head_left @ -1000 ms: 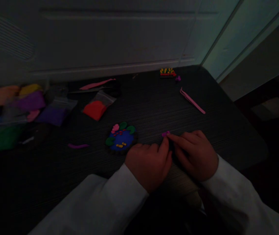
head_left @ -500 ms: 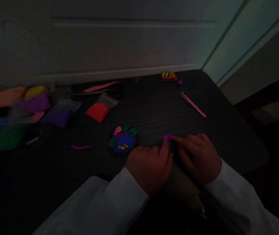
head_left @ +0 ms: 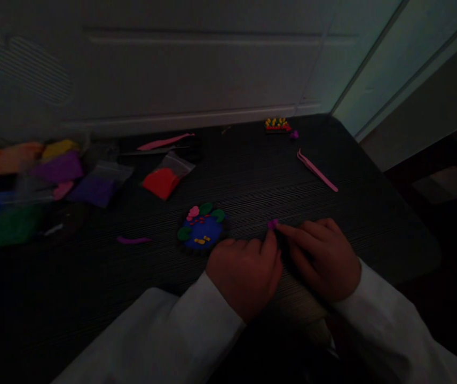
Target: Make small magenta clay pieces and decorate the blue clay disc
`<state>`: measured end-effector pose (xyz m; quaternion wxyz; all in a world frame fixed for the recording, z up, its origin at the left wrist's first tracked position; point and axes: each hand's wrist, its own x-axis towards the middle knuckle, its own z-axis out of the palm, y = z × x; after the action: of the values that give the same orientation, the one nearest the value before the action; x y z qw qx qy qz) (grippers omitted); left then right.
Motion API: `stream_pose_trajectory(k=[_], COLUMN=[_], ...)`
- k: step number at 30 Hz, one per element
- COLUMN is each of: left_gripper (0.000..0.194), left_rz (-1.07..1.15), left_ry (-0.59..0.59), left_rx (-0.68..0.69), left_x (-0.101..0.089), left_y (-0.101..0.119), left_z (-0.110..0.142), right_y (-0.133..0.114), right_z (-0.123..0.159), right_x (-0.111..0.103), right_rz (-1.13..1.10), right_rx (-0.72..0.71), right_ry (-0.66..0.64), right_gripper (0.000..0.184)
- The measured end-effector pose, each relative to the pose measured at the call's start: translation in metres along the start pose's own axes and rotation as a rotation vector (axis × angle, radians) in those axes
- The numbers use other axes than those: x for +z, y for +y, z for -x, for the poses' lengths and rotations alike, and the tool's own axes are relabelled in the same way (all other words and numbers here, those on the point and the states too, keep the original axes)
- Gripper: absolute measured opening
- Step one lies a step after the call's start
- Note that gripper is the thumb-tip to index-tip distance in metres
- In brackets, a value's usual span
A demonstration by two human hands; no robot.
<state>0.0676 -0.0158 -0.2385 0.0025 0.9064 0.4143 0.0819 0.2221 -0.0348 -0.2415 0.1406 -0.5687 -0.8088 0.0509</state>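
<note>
Magenta clay crumb [head_left: 273, 224] sits at two o'clock from the left hand [head_left: 244, 280], touching the tips of its forefinger and of the right hand [head_left: 320, 261], whose fingers lie loosely extended, though the dim head view cannot show a true pinch. At nine o'clock from the crumb, a round clay plaque [head_left: 202, 228] shows a blue ground, green leaves and a pink flower, while red clay in a clear zip bag [head_left: 162, 182] lies at ten o'clock on a dark wood-grain table [head_left: 248, 170], before a white panelled door [head_left: 196, 69].
</note>
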Motion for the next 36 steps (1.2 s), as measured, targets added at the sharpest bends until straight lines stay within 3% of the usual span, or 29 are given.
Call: stream_pose_trajectory(k=[9,25,36], left_gripper=[0.032,0.022,0.017], left_rz=[0.02,0.07,0.111], left_ry=[0.04,0.009,0.126], left_rx=[0.002,0.071,0.168], left_x=[0.0002,-0.0024,-0.0058], left_y=[0.0,-0.0019,-0.0028], left_z=[0.0005,0.0025,0.003], right_y=[-0.0001,-0.0059,-0.0074], right_z=[-0.0012,-0.0025,-0.0033], right_x=[0.0012,0.003,0.002], right_rz=[0.003,0.016,0.042], right_rx=[0.078,0.025,-0.007], right_ry=[-0.004,-0.018,-0.023], right_gripper=[0.033,0.036,0.038])
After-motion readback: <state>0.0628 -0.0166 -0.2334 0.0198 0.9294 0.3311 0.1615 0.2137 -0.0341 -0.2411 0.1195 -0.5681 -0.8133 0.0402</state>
